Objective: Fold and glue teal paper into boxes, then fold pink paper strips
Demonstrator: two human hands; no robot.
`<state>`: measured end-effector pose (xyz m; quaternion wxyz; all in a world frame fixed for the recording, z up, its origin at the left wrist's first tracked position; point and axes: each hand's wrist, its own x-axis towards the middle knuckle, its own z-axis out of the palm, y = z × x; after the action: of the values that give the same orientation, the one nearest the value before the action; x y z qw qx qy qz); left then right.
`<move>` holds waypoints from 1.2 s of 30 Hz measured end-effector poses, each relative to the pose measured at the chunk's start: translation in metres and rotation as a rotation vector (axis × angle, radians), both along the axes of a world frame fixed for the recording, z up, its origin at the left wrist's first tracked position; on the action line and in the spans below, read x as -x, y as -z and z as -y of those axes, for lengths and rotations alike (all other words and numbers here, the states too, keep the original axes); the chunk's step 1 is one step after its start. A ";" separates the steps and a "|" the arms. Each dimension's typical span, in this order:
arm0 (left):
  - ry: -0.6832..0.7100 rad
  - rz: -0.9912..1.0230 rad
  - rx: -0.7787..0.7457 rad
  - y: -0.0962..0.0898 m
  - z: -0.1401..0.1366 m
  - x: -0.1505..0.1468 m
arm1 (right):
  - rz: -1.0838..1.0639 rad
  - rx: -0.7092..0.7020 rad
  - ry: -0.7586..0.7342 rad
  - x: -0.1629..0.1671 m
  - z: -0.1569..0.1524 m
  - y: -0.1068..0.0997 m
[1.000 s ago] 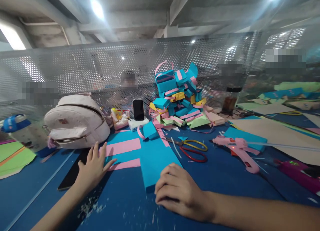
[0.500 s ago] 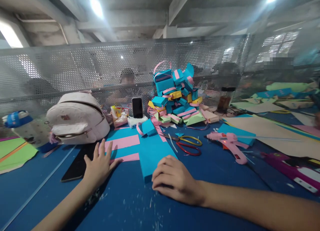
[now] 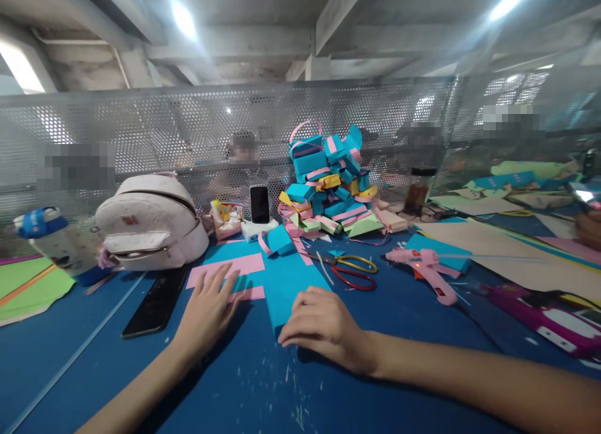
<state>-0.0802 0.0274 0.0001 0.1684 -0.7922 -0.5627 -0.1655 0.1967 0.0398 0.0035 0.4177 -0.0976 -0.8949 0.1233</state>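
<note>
My left hand is open, its fingers spread over the pink paper strips lying across the blue paper. My right hand rests loosely curled at the near right edge of the blue paper. Its palm and thumb are hidden, so I cannot tell whether anything is inside. A small folded blue paper piece with a pink loop sits at the far end of the sheet. Red-and-yellow-handled scissors lie open beyond my right hand. Farther right lies a pink glue gun with a glue stick in its back.
A heap of folded paper pieces stands at the back. To the left are a black phone, a white backpack and a bottle. A purple device and large paper sheets lie right, near another person's hand.
My left hand has moved right, off the black phone's edge and farther over the pink strips. My right hand stays at the paper's edge, its fingers slightly shifted. The view has turned slightly.
</note>
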 end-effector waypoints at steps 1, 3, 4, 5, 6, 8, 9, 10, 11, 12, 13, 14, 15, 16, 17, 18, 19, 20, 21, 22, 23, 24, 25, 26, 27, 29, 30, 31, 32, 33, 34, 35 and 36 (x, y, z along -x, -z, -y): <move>0.056 0.024 -0.002 -0.002 0.003 -0.004 | -0.027 0.102 -0.008 0.003 0.001 -0.004; 0.156 0.082 -0.014 -0.005 0.011 -0.014 | -0.084 0.399 -0.032 0.010 0.003 -0.012; 0.195 0.114 -0.026 -0.006 0.016 -0.018 | -0.114 0.574 -0.058 0.014 0.004 -0.016; 0.224 0.146 -0.040 -0.008 0.022 -0.023 | -0.140 0.744 -0.093 0.017 0.005 -0.018; 0.245 0.181 -0.054 -0.009 0.027 -0.028 | -0.160 0.898 -0.132 0.020 0.005 -0.020; 0.290 0.252 -0.061 -0.011 0.039 -0.038 | -0.176 1.136 -0.204 0.025 0.006 -0.021; 0.329 0.362 -0.050 -0.012 0.044 -0.043 | -0.175 1.221 -0.233 0.027 0.006 -0.021; 0.362 0.446 -0.029 -0.014 0.048 -0.047 | -0.173 1.288 -0.257 0.027 0.007 -0.020; 0.385 0.516 -0.012 -0.015 0.052 -0.051 | -0.171 1.345 -0.282 0.028 0.008 -0.020; 0.400 0.579 -0.002 -0.017 0.055 -0.054 | -0.165 1.397 -0.308 0.028 0.009 -0.019; 0.408 0.627 0.002 -0.018 0.056 -0.056 | -0.158 1.445 -0.335 0.027 0.011 -0.019; 0.415 0.665 -0.003 -0.019 0.057 -0.057 | -0.148 1.493 -0.361 0.026 0.012 -0.019; 0.422 0.697 -0.013 -0.020 0.057 -0.058 | -0.142 1.542 -0.386 0.026 0.013 -0.018; 0.433 0.723 -0.023 -0.021 0.056 -0.058 | -0.145 1.586 -0.411 0.025 0.014 -0.018; 0.446 0.748 -0.032 -0.022 0.055 -0.058 | -0.154 1.623 -0.435 0.024 0.015 -0.018; 0.457 0.773 -0.037 -0.022 0.054 -0.058 | -0.167 1.653 -0.457 0.023 0.015 -0.018; 0.461 0.804 -0.035 -0.023 0.053 -0.058 | -0.179 1.675 -0.474 0.022 0.016 -0.018; 0.457 0.840 -0.031 -0.022 0.051 -0.058 | -0.187 1.692 -0.484 0.021 0.016 -0.018; 0.444 0.878 -0.027 -0.022 0.049 -0.058 | -0.190 1.704 -0.489 0.020 0.016 -0.019; 0.429 0.909 -0.024 -0.022 0.048 -0.059 | -0.189 1.713 -0.493 0.019 0.016 -0.019; 0.413 0.931 -0.022 -0.021 0.047 -0.059 | -0.190 1.723 -0.497 0.019 0.016 -0.020; 0.400 0.942 -0.021 -0.020 0.046 -0.059 | -0.193 1.735 -0.505 0.018 0.016 -0.021; 0.392 0.944 -0.022 -0.020 0.045 -0.059 | -0.197 1.749 -0.514 0.017 0.016 -0.021; 0.389 0.938 -0.024 -0.019 0.045 -0.058 | -0.199 1.767 -0.526 0.017 0.015 -0.022; 0.390 0.930 -0.026 -0.019 0.045 -0.057 | -0.198 1.790 -0.536 0.016 0.015 -0.022; 0.404 0.903 -0.024 -0.018 0.045 -0.055 | -0.191 1.837 -0.534 0.015 0.015 -0.023; 0.413 0.886 -0.020 -0.017 0.045 -0.053 | -0.182 1.856 -0.528 0.014 0.014 -0.023; 0.418 0.871 -0.014 -0.016 0.044 -0.051 | -0.174 1.873 -0.524 0.014 0.014 -0.022; 0.418 0.857 -0.008 -0.015 0.044 -0.050 | -0.167 1.888 -0.526 0.013 0.014 -0.022; 0.411 0.846 -0.006 -0.014 0.043 -0.048 | -0.161 1.900 -0.532 0.013 0.013 -0.021; 0.401 0.840 -0.007 -0.013 0.042 -0.047 | -0.156 1.905 -0.543 0.012 0.013 -0.020; 0.391 0.836 -0.012 -0.011 0.042 -0.046 | -0.155 1.898 -0.551 0.012 0.012 -0.019; 0.385 0.832 -0.016 -0.010 0.041 -0.046 | -0.157 1.874 -0.550 0.013 0.011 -0.018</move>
<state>-0.0342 -0.0141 0.0098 -0.0995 -0.7472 -0.4235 -0.5024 0.1842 0.0288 0.0217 0.1863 -0.1694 -0.3957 0.8832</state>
